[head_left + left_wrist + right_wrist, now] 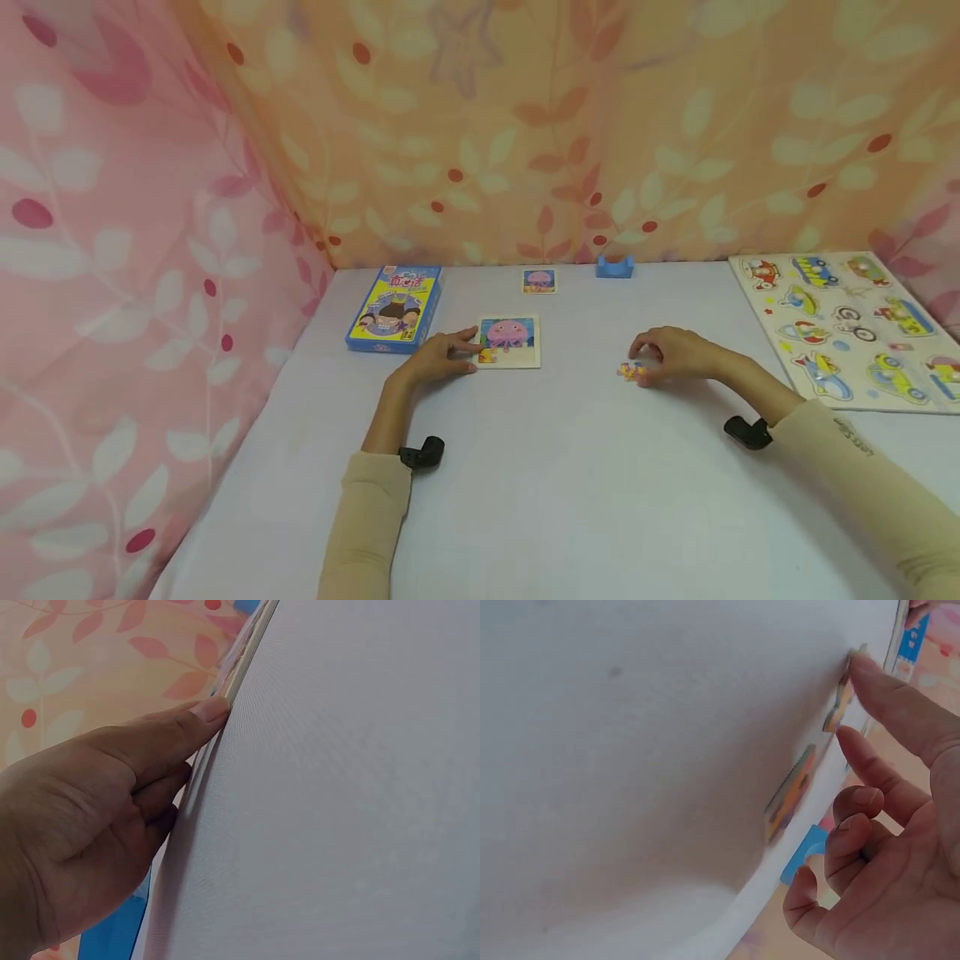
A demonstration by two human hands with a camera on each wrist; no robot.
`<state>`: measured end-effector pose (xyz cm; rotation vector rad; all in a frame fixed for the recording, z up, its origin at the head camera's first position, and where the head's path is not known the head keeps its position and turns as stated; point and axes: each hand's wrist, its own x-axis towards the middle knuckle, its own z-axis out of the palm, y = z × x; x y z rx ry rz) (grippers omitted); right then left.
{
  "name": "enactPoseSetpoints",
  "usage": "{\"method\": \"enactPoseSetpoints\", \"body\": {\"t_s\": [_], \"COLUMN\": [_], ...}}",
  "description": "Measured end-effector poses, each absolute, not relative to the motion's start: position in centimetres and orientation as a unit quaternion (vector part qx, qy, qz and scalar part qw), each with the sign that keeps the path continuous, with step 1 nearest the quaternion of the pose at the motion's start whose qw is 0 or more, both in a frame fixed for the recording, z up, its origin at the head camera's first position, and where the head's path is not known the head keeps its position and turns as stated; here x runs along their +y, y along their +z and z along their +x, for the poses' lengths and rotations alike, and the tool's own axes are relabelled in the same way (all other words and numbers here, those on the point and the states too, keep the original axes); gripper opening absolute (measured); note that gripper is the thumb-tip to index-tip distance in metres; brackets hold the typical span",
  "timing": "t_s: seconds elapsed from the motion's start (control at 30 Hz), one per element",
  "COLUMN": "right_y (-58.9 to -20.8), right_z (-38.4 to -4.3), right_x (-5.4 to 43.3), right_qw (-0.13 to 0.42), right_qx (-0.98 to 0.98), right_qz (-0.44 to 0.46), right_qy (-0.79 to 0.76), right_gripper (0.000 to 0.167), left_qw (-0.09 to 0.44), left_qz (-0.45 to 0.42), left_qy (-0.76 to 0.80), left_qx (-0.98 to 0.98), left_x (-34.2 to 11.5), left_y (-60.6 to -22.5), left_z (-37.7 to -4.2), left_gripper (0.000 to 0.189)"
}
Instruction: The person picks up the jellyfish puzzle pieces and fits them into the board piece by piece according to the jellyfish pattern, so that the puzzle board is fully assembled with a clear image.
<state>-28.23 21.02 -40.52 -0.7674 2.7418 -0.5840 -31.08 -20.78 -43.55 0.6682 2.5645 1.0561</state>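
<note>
A jellyfish puzzle board with a pale frame lies flat; its lower right part shows bare backing. My left hand rests at its left side. The index finger reaches over the frame to an orange piece, and the thumb touches the board's edge. To the right, my right hand is over small loose puzzle pieces on the table. In the right wrist view, its thumb touches one puzzle piece, with the index fingertip apart near the other end. Another piece lies beside it.
A blue and yellow card box lies left of the board. Behind are a small jellyfish picture card and a blue holder. A large vehicle puzzle board lies at right. Patterned curtains stand behind the white table.
</note>
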Motion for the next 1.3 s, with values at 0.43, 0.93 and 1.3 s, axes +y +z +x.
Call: {"method": "enactPoseSetpoints", "body": {"t_s": [0.43, 0.93, 1.3], "right_y": [-41.0, -38.7, -40.3], "right_z": [-27.5, -30.0, -32.6], "right_x": [21.0, 14.4, 6.3], "right_qw": [0.088, 0.096, 0.103], "right_qx": [0.935, 0.920, 0.916], "right_qz": [-0.283, -0.304, -0.297], "right_qy": [-0.195, -0.228, -0.248], "right_gripper": [0.021, 0.021, 0.025], "left_qw": [0.143, 0.150, 0.140], "left_qz": [0.221, 0.204, 0.223], "left_qy": [0.379, 0.383, 0.376], "left_qx": [0.887, 0.888, 0.888], "left_x": [-20.8, -20.6, -20.9], "left_y": [-43.8, -43.4, -43.8], "left_z": [-30.4, -30.8, -31.3], "left_gripper": [0.042, 0.039, 0.041]}}
